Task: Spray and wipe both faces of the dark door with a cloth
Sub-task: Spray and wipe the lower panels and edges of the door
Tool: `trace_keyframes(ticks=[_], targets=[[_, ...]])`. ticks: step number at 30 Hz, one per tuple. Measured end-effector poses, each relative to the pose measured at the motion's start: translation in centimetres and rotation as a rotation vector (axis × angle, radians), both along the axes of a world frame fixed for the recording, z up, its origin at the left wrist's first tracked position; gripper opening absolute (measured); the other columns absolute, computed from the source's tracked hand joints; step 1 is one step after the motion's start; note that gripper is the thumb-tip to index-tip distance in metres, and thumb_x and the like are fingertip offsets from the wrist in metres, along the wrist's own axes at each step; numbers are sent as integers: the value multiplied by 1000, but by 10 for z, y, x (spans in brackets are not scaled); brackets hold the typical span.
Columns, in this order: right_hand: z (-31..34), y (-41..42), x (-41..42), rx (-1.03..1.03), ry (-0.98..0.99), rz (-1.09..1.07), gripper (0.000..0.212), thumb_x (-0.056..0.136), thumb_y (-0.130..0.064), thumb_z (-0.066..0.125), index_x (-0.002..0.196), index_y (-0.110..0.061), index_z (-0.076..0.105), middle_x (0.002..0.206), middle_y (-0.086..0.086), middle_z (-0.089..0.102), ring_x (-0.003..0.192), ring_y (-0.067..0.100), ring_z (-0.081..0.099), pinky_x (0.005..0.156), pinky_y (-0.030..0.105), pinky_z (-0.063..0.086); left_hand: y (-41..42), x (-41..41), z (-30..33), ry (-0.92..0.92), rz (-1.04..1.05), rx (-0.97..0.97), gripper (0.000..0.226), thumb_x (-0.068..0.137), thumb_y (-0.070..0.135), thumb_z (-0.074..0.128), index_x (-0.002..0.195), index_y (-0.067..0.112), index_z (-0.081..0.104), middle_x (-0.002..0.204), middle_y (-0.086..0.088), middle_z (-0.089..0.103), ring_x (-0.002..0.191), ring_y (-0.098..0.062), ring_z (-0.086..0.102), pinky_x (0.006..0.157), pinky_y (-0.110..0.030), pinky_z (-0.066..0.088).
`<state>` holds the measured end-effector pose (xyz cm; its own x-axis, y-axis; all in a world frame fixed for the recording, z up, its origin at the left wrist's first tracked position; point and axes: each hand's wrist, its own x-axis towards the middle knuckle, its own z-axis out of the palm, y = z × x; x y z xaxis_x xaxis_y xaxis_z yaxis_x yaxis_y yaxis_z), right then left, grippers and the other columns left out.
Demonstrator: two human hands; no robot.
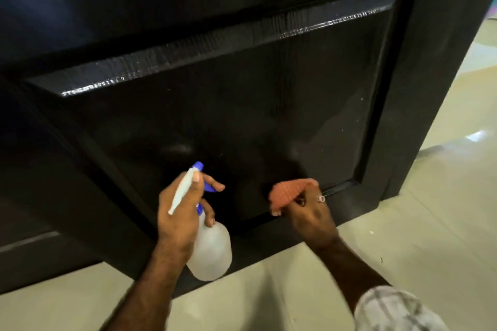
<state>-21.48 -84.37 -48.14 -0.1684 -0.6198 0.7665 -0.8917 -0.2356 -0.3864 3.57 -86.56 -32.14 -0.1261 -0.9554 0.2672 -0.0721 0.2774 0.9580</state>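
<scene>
Down low at the dark, glossy panelled door [242, 105], bottom recessed panel filling the view, pale tiled floor [403, 236] below & to the right. Left hand [178, 212] wrapped round the neck of a translucent white plastic spray bottle [211, 250] w/ blue trigger head, index finger hooked over the trigger, nozzle aimed at the panel. Grip closed firmly on the bottle. Right hand [309, 212] bunching a small orange ribbed cloth [287, 192], fingers curled round it, pressing it near the panel's lower edge by the bottom moulding; ring showing on one finger. Checked sleeve [395, 309] at bottom right.

Wet streaks glinting along the bevel up top — prob. sprayed there already. Looks like mid-wipe on this face; other face not in view.

Handling, as a guess: bottle light, looks near empty, smooth plastic, maybe slick if wet — best held at the neck under the trigger, as now. Cloth soft, limp, no risk of scratching; best wadded in the palm for pressure into the moulding grooves. Door rigid but free to swing under a hard push.
</scene>
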Motion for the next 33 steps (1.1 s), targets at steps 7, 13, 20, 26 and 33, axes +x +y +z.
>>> trace_keyframes(ticks=[7,13,20,26,33], targets=[[205,-43,-18,-500,-291,-214,31,89,-10,74,119,-6,67,125,28,63,113,37,62,96,37,51,-9,-16,27,0,-34,-55,47,106,40,46,100,-1,69,98,-14,77,43,-38,52,46,-38,49],[130,-42,38,-297,81,10,23,104,-17,57,100,-3,75,121,33,63,99,42,64,75,44,61,-5,-11,31,44,41,-100,36,109,41,45,92,26,74,97,-10,77,44,-42,50,45,-33,48],[49,3,-64,61,-66,-126,29,92,-26,59,116,-11,66,123,16,54,99,30,58,84,48,59,-2,-14,21,-7,31,-8,43,111,36,44,100,4,70,98,-10,77,43,-32,53,50,-36,51],[206,-40,-39,-389,-308,-181,35,85,-12,71,119,-3,68,131,22,57,110,31,62,90,32,53,-10,-37,38,-9,-25,-70,41,112,37,43,102,8,70,101,-10,78,45,-34,53,49,-35,51],[29,-8,-44,90,171,89,13,99,-21,62,112,-21,65,126,17,52,99,34,62,86,48,62,-9,-46,14,-34,-9,-35,43,113,35,42,100,4,68,100,-9,77,45,-33,53,49,-36,50]])
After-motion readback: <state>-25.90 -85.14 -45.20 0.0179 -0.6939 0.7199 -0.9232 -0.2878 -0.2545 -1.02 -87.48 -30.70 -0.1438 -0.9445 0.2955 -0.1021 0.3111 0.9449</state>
